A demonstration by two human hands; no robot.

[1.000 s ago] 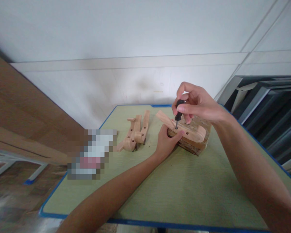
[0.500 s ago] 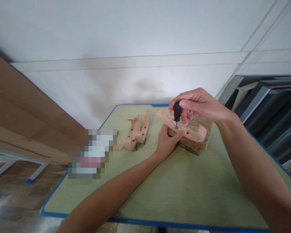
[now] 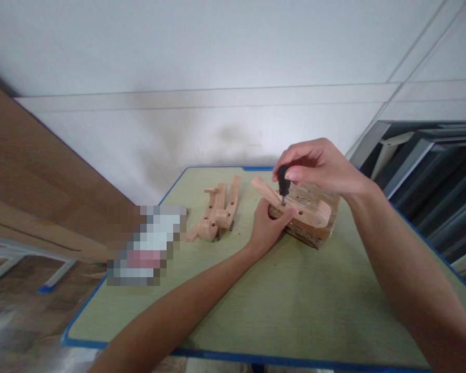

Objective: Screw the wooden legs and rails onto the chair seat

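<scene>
A curved pale wooden piece (image 3: 303,208) with holes lies on a rough wooden block (image 3: 314,235) near the far right of the green table (image 3: 279,305). My right hand (image 3: 322,167) is closed from above around a short black-handled screwdriver (image 3: 282,181). The screwdriver stands upright with its tip in a hole of the curved piece. My left hand (image 3: 266,228) grips the near left end of the piece and block, thumb on top.
Two joined pale wooden parts (image 3: 217,210) with holes lie left of the block. A blurred patch (image 3: 145,246) covers something at the table's left edge. A white wall stands behind, stacked dark frames (image 3: 431,171) at the right, a brown board (image 3: 31,176) at the left.
My right hand has turned on the screwdriver handle, fingers lowering and wrapping round its top. The screwdriver tip stays in the same hole. My left hand has not moved.
</scene>
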